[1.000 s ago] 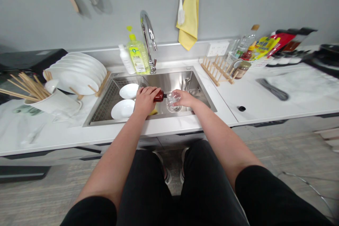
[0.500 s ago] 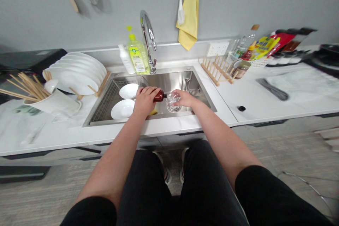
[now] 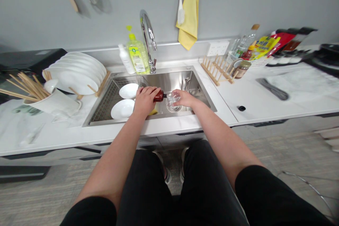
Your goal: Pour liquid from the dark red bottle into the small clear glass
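Note:
Over the sink (image 3: 204,93), my left hand (image 3: 145,99) is wrapped round a brown bottle (image 3: 159,96) that lies on its side, its dark neck turned to the right. The neck meets the mouth of a small clear cup (image 3: 172,99), which my right hand (image 3: 184,98) holds by its right side. Whether liquid is flowing cannot be made out. White plates (image 3: 123,108) rest in the left part of the sink, beside my left hand. A bit of yellow cloth or sponge (image 3: 153,112) shows below that hand.
Behind the sink rise the faucet (image 3: 148,39) and a yellow-green soap bottle (image 3: 138,56). Left are racked white plates (image 3: 76,72) and a pitcher of chopsticks (image 3: 55,104). At right stand a wooden rack (image 3: 218,70) and a jar (image 3: 242,69); a small black cap (image 3: 241,108) lies nearer.

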Demonstrator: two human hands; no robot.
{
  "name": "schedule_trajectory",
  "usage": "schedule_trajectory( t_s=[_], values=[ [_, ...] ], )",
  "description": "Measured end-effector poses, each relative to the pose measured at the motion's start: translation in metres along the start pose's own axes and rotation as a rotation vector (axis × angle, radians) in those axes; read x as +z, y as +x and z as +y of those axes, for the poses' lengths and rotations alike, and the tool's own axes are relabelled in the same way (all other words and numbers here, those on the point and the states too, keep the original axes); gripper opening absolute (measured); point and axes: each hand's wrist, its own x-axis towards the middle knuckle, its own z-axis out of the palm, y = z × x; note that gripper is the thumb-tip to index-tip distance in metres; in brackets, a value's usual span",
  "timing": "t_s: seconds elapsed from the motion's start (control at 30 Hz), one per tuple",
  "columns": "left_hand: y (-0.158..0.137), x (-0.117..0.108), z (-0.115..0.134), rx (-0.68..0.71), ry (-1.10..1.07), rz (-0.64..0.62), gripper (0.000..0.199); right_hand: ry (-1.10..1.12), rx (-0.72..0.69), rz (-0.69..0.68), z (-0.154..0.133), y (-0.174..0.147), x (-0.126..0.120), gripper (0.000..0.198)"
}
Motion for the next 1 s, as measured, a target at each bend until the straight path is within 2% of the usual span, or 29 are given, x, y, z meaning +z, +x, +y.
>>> schedule_trajectory(
  t_s=[1.0],
  values=[
    [-0.0004, -0.0016, 0.002, -0.003, -0.008, -0.021, 0.07, -0.032, 0.0, -0.004, -0.0007, -0.0012, 0.0001, 0.062]
  ],
)
